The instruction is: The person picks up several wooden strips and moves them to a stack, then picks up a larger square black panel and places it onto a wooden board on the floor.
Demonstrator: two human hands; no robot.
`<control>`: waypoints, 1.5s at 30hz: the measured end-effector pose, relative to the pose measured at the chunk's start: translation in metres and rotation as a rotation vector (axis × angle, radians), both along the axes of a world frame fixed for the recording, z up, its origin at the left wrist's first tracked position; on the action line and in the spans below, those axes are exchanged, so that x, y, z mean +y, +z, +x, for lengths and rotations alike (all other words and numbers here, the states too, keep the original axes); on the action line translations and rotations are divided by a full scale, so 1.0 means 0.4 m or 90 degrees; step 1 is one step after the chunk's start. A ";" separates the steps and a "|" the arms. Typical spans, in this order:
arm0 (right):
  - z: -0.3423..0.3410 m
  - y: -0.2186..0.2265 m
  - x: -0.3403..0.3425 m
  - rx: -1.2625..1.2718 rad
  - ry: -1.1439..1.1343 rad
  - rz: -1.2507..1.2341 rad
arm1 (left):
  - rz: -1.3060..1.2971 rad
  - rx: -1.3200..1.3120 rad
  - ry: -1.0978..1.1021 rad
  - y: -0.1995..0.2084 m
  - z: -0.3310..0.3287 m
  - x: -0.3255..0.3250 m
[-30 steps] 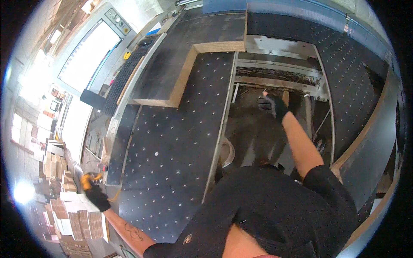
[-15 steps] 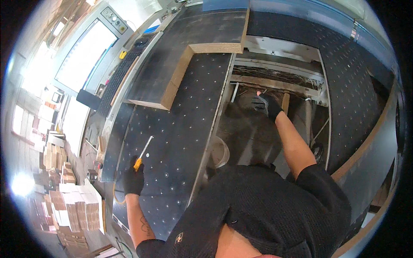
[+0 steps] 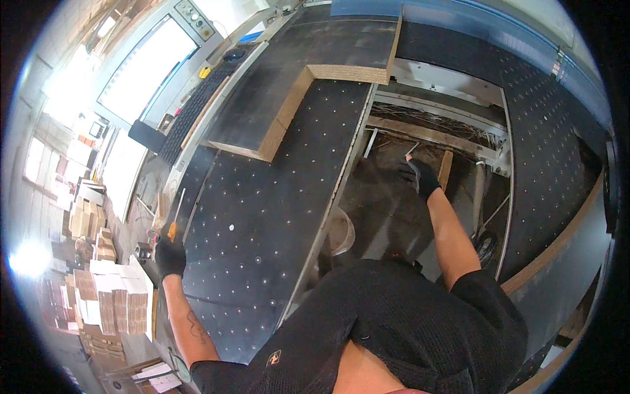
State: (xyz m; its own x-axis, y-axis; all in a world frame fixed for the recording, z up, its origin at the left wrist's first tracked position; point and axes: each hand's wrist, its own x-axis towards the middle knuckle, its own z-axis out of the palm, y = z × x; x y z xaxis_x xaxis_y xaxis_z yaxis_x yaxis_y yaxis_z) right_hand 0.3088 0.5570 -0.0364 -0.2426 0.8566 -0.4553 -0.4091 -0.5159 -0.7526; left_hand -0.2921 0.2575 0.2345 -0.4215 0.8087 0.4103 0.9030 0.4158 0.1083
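Since half a second back: left hand (image 3: 170,257), gloved, carried the orange-handled screwdriver (image 3: 174,217) outward to the left edge of the black perforated table (image 3: 262,217); fist wrapped around its handle. Right hand (image 3: 420,177) down in the open machine bay (image 3: 420,197), fingers pinching a small pale piece. Judgement: work inside the bay unfinished, panel off

The dotted black worktop (image 3: 262,223) lies bare and passable up to the raised board (image 3: 289,98) – its thick edge blocks the far side. Right of the worktop, the machine opening (image 3: 407,197) is narrow – a wooden bar (image 3: 420,131) and an upright slat (image 3: 446,169) crowd it.
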 end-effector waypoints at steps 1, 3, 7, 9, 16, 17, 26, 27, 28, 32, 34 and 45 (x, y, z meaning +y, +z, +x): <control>0.001 -0.003 -0.003 -0.018 -0.001 0.024 | 0.023 0.001 -0.005 -0.002 0.003 0.007; 0.005 -0.020 -0.006 -0.033 -0.006 -0.019 | -0.001 -0.009 0.034 -0.008 0.032 0.017; 0.014 -0.065 0.009 -0.163 -0.020 0.021 | -0.024 -0.030 -0.065 -0.004 0.140 0.046; 0.019 -0.073 0.016 -0.131 -0.031 0.011 | -0.036 -0.110 -0.093 -0.001 0.204 0.066; 0.048 0.019 0.000 0.042 -0.013 0.050 | -0.026 -0.131 -0.240 0.021 0.384 0.093; 0.054 0.032 0.001 0.030 -0.017 0.023 | -0.051 -0.147 -0.228 0.020 0.404 0.094; 0.255 0.059 0.159 0.021 -0.212 0.060 | -0.176 -0.204 -0.250 0.001 0.553 0.102; 0.280 0.068 0.179 0.216 -0.073 0.152 | -0.200 -0.198 -0.240 -0.001 0.568 0.102; 0.298 0.077 0.195 0.430 0.090 0.251 | -0.200 -0.198 -0.236 -0.005 0.585 0.104; 0.343 0.138 0.246 0.130 -0.231 0.161 | -0.123 -0.119 -0.227 -0.010 0.623 0.119; 0.379 0.180 0.267 0.144 -0.203 0.201 | -0.125 -0.110 -0.167 -0.007 0.634 0.120; 0.455 0.272 0.510 -0.353 -0.196 0.302 | -0.285 -0.252 -0.318 0.023 0.737 0.108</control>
State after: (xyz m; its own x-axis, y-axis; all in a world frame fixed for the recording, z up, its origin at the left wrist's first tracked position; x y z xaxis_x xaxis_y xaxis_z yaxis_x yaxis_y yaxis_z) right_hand 0.4910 0.7609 0.0724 0.1923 0.9813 -0.0102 0.0181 -0.0139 -0.9997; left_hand 0.0028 0.3009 0.2436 -0.0099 0.9944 -0.1056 0.9236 0.0496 0.3802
